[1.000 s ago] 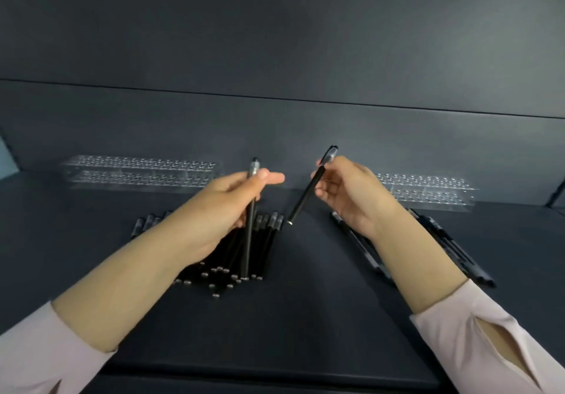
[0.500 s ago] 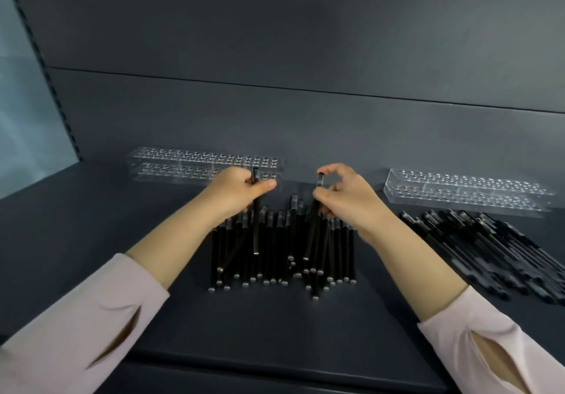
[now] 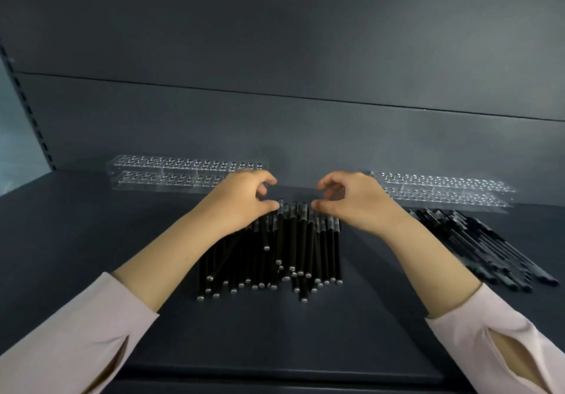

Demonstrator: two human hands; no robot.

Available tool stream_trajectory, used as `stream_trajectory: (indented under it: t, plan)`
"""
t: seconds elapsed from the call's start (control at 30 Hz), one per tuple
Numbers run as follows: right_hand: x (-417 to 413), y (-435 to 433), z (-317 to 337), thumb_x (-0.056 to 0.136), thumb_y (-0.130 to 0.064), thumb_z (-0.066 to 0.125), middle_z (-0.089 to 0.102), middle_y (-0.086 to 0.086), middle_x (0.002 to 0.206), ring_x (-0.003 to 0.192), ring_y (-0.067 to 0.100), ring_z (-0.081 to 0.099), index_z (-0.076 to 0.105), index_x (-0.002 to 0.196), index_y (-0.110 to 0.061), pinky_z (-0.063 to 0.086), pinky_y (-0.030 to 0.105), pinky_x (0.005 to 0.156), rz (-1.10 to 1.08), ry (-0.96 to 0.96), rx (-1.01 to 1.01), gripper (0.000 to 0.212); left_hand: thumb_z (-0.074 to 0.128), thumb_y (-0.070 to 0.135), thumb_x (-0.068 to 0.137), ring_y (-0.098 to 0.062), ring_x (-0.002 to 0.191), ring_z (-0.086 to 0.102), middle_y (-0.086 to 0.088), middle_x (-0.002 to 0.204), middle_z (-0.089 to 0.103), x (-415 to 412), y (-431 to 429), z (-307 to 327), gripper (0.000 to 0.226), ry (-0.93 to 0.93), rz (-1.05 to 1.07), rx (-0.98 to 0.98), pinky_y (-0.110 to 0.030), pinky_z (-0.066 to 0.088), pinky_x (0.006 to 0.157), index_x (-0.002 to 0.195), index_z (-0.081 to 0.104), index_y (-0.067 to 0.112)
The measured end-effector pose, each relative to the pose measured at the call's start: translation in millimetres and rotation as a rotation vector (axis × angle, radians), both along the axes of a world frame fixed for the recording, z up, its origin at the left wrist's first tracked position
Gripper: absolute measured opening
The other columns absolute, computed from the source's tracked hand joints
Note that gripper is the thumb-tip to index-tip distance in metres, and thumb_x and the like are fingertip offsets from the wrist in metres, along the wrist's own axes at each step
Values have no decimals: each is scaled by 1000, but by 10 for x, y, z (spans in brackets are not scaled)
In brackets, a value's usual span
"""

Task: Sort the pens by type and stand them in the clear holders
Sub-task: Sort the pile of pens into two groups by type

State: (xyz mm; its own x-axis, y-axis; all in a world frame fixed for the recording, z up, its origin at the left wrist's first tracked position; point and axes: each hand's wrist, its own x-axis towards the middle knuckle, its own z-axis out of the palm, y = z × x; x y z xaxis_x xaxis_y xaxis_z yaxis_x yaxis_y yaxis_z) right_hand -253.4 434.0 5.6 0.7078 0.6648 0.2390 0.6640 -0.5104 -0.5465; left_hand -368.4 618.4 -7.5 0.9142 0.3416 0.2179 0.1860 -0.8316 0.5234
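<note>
On the shelf [image 3: 275, 341], the left hand [image 3: 241, 201] and right hand [image 3: 354, 201] curl over the far ends of the middle pens [image 3: 275, 256], thumbs touching them; I cannot tell if either pinches one. A second pile [image 3: 477, 247] lies right, with holders far left [image 3: 186, 173] and far right [image 3: 443, 192].

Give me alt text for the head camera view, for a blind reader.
Left hand and right hand, fingers curled, at the far ends of a pile of black pens on a dark shelf. Behind stand a left clear holder and a right clear holder; a second pen pile lies at right.
</note>
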Motion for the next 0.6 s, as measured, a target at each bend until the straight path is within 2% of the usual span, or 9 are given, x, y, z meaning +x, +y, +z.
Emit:
stream_trajectory:
  t: [0.1,0.2,0.27,0.37,0.5,0.6]
  plan:
    - [75,-406,229,79,-31,75,59,-2,108,97,13,55,66,103,-20,35,19,78,-54,-147,-77,28,70,35,88,-5,95,56,12,115,55,45,-283,187,47,-61,-78,125,-23,43,80,132,54,31]
    - [121,-1003,435,80,-31,74,57,0,118,109,17,54,65,110,-22,35,20,85,-137,-233,-100,33,68,37,89,-9,107,55,11,122,55,167,-725,340,46,-78,-130,181,-30,47,91,133,54,31]
    - [130,-1505,517,80,-31,74,58,-1,121,112,17,54,64,112,-23,34,19,85,-193,-266,-114,34,66,39,90,-10,113,54,12,124,53,270,-1108,401,45,-58,-199,187,-33,47,96,132,53,33]
    - [100,-2365,541,81,-33,74,59,-2,120,111,16,54,64,111,-23,37,22,88,-275,-262,-126,33,66,41,90,-7,114,53,12,127,52,438,-1811,414,44,-34,-321,163,-29,45,96,132,54,31]
    - [18,-3643,472,82,-34,74,59,-4,117,108,10,52,63,114,-24,33,18,88,-380,-209,-180,36,66,39,91,-11,109,53,8,121,52,723,-2931,364,45,3,-438,157,-23,40,89,132,55,26]
    - [-63,-4632,390,82,-34,74,57,-7,116,103,5,49,63,115,-25,33,18,88,-467,-178,-211,36,65,41,91,-10,102,49,6,123,54,951,-3780,292,45,18,-510,170,-24,39,89,132,54,26]
